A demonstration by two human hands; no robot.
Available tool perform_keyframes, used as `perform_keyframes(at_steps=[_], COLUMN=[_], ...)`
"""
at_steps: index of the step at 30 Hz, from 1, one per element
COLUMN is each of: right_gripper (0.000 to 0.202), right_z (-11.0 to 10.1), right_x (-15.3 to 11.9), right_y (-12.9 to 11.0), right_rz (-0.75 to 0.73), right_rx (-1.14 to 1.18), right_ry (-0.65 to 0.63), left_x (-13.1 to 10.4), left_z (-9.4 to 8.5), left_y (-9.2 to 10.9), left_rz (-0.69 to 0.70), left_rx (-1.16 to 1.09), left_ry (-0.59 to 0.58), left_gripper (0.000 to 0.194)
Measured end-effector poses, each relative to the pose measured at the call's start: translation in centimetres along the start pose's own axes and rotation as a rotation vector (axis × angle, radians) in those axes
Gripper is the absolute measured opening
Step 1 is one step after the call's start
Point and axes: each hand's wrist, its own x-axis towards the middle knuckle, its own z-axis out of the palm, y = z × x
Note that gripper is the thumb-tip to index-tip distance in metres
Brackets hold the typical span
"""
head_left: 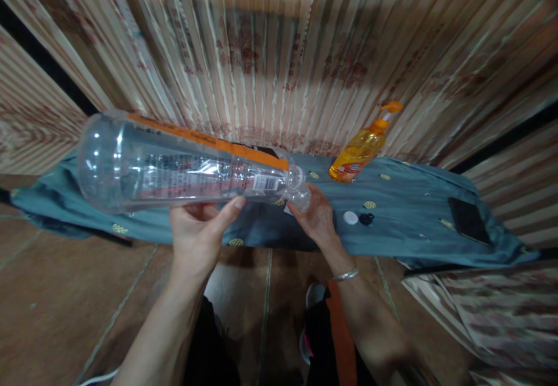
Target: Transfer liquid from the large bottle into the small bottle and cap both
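A big clear plastic bottle (pixel 196 168) with an orange-striped label and a barcode lies level in the air. Its rounded base points left and its neck points right. Underneath its body, my left hand (pixel 198 229) is closed on it, thumb along the near side. At the neck end, my right hand (pixel 316 214) grips a small clear plastic piece (pixel 300 196) right against the bottle's mouth. Its fingertips are partly hidden, and I cannot tell whether the two are joined. A white round cap (pixel 350 217) and a small black part (pixel 367 218) lie right of that hand.
A narrow table with a blue-green cloth (pixel 407 200) stands against a pleated patterned curtain (pixel 279 54). On it are an orange pump bottle (pixel 360 147) at the back and a dark flat phone-like object (pixel 469 221) at the right. Black poles (pixel 47 57) flank the curtain.
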Motion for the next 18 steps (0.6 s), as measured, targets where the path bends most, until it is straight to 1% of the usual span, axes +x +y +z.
perform_keyframes(at_steps=[5,18], right_gripper=[0.054,0.054], right_z=[0.00,0.12], right_x=[0.03,0.02], right_y=[-0.01,-0.08], right_rz=[0.009,0.026], right_rx=[-0.006,0.003], right_ry=[-0.009,0.006], left_x=[0.01,0.07], left_z=[0.09,0.17], left_y=[0.22,0.23], left_rz=[-0.013,-0.003], left_rx=[0.007,0.022], left_ry=[0.010,0.001], left_gripper=[0.041,0.039])
